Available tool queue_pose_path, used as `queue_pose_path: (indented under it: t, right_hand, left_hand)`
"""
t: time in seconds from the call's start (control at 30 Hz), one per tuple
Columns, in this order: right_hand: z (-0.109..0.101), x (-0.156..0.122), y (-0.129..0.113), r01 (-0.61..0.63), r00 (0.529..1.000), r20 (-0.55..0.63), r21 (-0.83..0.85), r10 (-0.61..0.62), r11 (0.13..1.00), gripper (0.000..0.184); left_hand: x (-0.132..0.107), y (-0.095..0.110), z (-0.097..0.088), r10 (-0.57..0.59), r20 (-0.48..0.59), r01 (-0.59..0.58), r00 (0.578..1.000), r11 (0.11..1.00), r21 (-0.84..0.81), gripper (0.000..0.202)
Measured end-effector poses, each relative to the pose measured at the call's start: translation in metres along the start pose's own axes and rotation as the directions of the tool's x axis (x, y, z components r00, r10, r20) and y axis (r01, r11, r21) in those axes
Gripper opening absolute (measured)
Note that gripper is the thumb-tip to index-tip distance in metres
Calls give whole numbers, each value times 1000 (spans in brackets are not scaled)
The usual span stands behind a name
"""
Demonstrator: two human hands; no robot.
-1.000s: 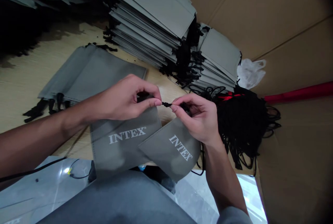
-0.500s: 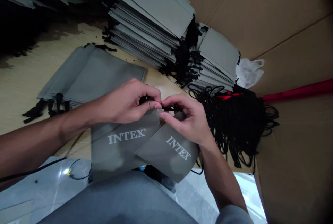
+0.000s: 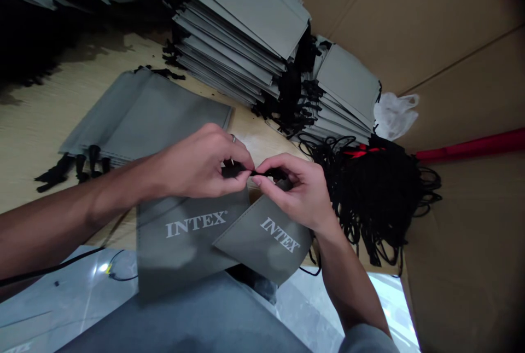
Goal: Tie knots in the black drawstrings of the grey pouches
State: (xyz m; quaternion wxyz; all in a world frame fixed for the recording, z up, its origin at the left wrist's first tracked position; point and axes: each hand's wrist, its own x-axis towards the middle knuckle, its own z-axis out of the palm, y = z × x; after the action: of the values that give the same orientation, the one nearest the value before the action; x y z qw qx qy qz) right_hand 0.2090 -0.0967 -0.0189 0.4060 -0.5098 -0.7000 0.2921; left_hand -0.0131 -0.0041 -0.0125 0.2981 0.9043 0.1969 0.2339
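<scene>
My left hand (image 3: 200, 164) pinches a black drawstring cord (image 3: 254, 173) between thumb and index finger. Tip to tip with it, my right hand (image 3: 302, 191) grips the same black cord material, its fingers curled in a pinch. Below my left hand hangs a grey pouch (image 3: 184, 260) with white INTEX lettering. A second grey INTEX pouch (image 3: 258, 252) hangs tilted under my right hand, its corner overlapping the first. Fingers hide most of the cord and the pouches' top edges.
Grey pouches (image 3: 139, 106) with black cord ends lie flat at left on the wooden table (image 3: 36, 123). Taller pouch stacks (image 3: 250, 8) stand behind. At right are a heap of black cords (image 3: 373, 200), a white plastic bag (image 3: 396, 115), a red strip (image 3: 471, 145) and cardboard (image 3: 463, 232).
The left pouch has shifted slightly left and down. My left hand has turned a little, its thumb drawing back from the right fingertips. My right hand stays nearly in place.
</scene>
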Motion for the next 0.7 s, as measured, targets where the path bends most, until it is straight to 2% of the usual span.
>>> queue_pose_path:
  t: [0.27,0.43,0.53,0.63,0.7]
  right_hand:
    - [-1,-1,0,11,1000,6,10,-11,1000,12]
    - [2,0,-3,69,998,4,-34,-69,997,9]
    - [6,1,-4,102,995,-9,-58,-103,993,12]
    - [8,1,-2,79,997,-18,-23,-79,997,16]
    - [7,1,0,33,999,-18,21,-32,999,16]
  left_hand:
    - [-1,2,-3,-57,13,58,998,994,-97,10]
    - [1,3,4,-102,-27,98,994,990,-97,2]
    - [1,4,7,-93,-14,92,996,991,-96,3]
    - [0,5,4,-77,16,79,997,987,-141,9]
    - [-1,5,-2,-102,53,111,993,971,-212,11]
